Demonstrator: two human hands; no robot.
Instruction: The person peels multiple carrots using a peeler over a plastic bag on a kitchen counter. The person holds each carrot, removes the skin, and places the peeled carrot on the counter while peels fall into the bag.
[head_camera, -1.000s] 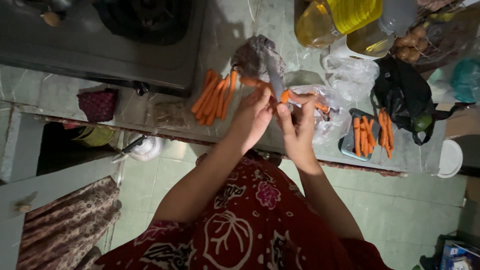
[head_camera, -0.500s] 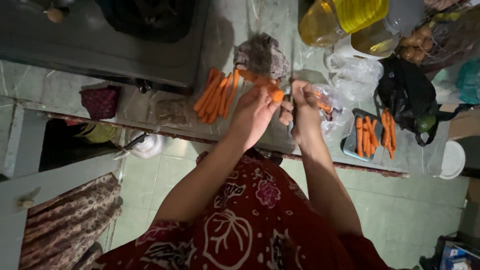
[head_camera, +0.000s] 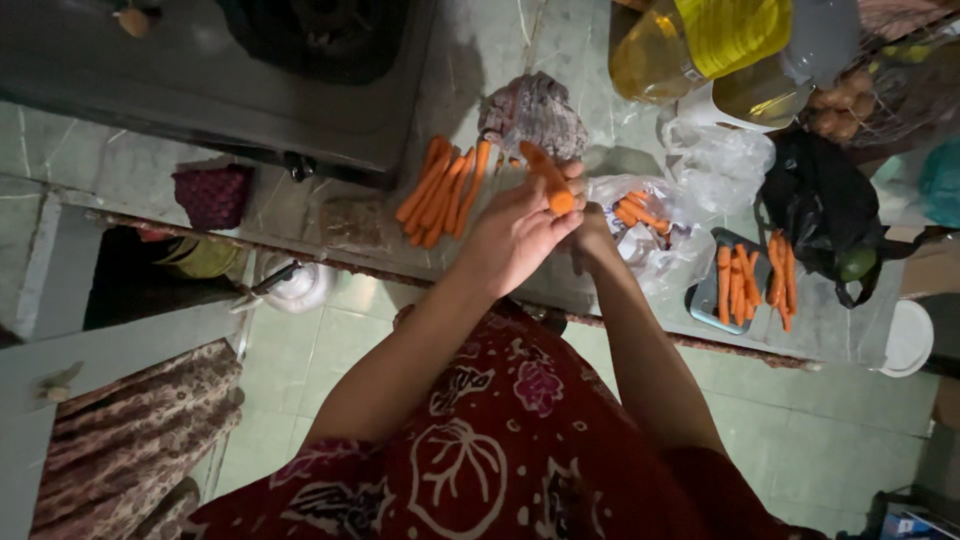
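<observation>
Right now, looking down from the head camera, I see my left hand (head_camera: 520, 235) closed around a carrot (head_camera: 548, 180) at centre frame, just above the near edge of the worktop (head_camera: 560, 50). The carrot slants up and to the left, its cut end showing bright orange beside my fingertips. My right hand (head_camera: 592, 235) sits just behind and to the right of the left, mostly hidden by it; I cannot tell whether it is closed on anything or merely touching the carrot.

Left of the hands a loose pile of peeled carrots (head_camera: 440, 190) lies on the worktop, with a crumpled wrapper (head_camera: 535, 115) above them. To the right a clear plastic bag (head_camera: 650, 225) holds orange pieces, and further right a small tray of carrot sticks (head_camera: 750, 280) rests near the edge, beside a black bag (head_camera: 825, 200). A large bottle of yellow oil (head_camera: 700, 40) stands at upper right, and a stove (head_camera: 250, 70) fills the upper left.

I judge the carrot stiff, light and somewhat slick where peeled; it should not bend but could snap or slip, so I would hold it around the thick middle, fingers well back from the cut end
</observation>
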